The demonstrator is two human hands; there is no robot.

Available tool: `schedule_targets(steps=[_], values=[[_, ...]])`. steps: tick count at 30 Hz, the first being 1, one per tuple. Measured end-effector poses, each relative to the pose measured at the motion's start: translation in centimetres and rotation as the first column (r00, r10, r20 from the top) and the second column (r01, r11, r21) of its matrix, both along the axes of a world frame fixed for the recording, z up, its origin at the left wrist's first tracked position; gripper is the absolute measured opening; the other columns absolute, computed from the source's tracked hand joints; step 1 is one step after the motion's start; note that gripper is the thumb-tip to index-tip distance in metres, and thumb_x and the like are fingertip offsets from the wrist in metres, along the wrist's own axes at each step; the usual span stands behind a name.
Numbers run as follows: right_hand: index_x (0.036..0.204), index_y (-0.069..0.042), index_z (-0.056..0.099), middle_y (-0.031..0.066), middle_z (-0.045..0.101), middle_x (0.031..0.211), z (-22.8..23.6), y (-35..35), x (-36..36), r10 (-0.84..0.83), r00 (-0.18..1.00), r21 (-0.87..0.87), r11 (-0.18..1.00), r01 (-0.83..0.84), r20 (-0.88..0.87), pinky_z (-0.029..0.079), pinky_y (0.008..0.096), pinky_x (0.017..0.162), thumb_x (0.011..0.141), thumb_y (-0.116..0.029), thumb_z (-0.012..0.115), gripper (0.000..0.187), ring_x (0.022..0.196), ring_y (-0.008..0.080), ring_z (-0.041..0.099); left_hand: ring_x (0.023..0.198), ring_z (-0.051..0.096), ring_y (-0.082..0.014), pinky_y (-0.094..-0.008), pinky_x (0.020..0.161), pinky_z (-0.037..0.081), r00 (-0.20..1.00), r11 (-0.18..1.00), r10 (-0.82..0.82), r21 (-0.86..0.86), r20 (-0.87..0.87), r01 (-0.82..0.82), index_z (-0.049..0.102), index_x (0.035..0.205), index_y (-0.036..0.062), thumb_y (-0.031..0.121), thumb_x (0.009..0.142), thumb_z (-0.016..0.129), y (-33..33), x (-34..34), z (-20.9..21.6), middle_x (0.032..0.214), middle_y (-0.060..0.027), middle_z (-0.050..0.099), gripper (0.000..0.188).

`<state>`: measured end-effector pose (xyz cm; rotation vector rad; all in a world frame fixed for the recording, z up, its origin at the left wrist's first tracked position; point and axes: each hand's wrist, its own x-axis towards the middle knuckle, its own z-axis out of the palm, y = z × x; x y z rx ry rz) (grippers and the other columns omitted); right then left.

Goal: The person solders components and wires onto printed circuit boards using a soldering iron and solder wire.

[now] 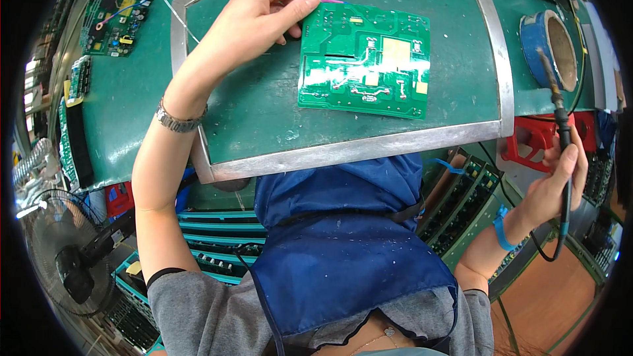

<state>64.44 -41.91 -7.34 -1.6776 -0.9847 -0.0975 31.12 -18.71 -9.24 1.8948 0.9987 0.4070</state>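
Note:
A green circuit board (359, 59) lies tilted on the green work surface inside a metal frame, its soldered side facing up and glossy with reflections. At its upper left corner my left hand (273, 13) is closed, thumb and forefinger pinching the edge beside a thin pink wire (331, 1). The other fingers curl behind and are partly hidden. Off to the right, my right hand (564, 165) grips a soldering iron (564, 135) by its black handle, tip pointing up, well apart from the board. The iron's tip overlaps a blue-rimmed roll (533, 46) in view.
The metal frame (356, 151) edges the work area. Another populated board (119, 16) sits at the far left. Red plastic stands (527, 142) are below right. Racks of boards (461, 194) stand under the table, and a fan (72, 264) is at lower left.

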Motion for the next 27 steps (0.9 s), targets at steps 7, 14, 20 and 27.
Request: schedule_targets(steps=[7,14,20,27], values=[[0.112,0.008,0.064,0.0124,0.067,0.086,-1.5,1.9,-3.4,0.133,0.964,0.089,0.989,-0.115,-0.229,0.038,0.0189,0.053,0.096,-0.018,0.056,0.031,0.061,0.0070,0.053,0.069,0.049,-0.0020,-0.0164,0.059,0.039,0.999,0.993,0.013,-0.118,0.045,-0.007,0.068,0.110,0.0030,0.029,0.096,0.060,0.9,-0.4,0.0,0.078,0.0045,0.058,0.030],[0.112,0.007,0.062,0.0114,0.064,0.080,-2.8,4.0,-5.9,0.270,0.852,0.160,0.962,-0.221,-0.449,0.038,0.0191,0.051,0.096,-0.020,0.053,0.033,0.056,0.0073,0.049,0.062,0.056,-0.0021,-0.0166,0.055,0.042,0.957,0.957,0.224,-0.227,0.186,-0.180,0.067,0.101,0.0004,0.021,0.091,0.067,-3.4,-3.0,7.1,0.075,0.0033,0.062,0.023],[0.113,0.005,0.061,0.0065,0.063,0.080,-5.1,5.5,-6.6,0.359,0.798,0.217,0.933,-0.289,-0.483,0.035,0.0161,0.050,0.099,-0.023,0.051,0.033,0.060,0.0045,0.051,0.065,0.058,0.0008,-0.0137,0.055,0.043,0.884,0.930,0.353,-0.014,0.306,-0.367,0.068,0.103,0.0012,0.024,0.092,0.066,-0.6,-11.8,17.1,0.078,0.0033,0.065,0.025],[0.110,0.004,0.062,0.0071,0.063,0.080,-5.0,6.2,-6.7,0.341,0.778,0.260,0.937,-0.234,-0.527,0.036,0.0161,0.049,0.098,-0.022,0.051,0.030,0.058,0.0049,0.052,0.086,0.063,-0.0122,-0.0196,0.077,0.055,0.666,0.838,0.536,-0.230,0.519,-0.495,0.063,0.106,-0.0038,0.010,0.092,0.064,15.8,-12.8,17.3,0.098,-0.0082,0.066,0.020]])
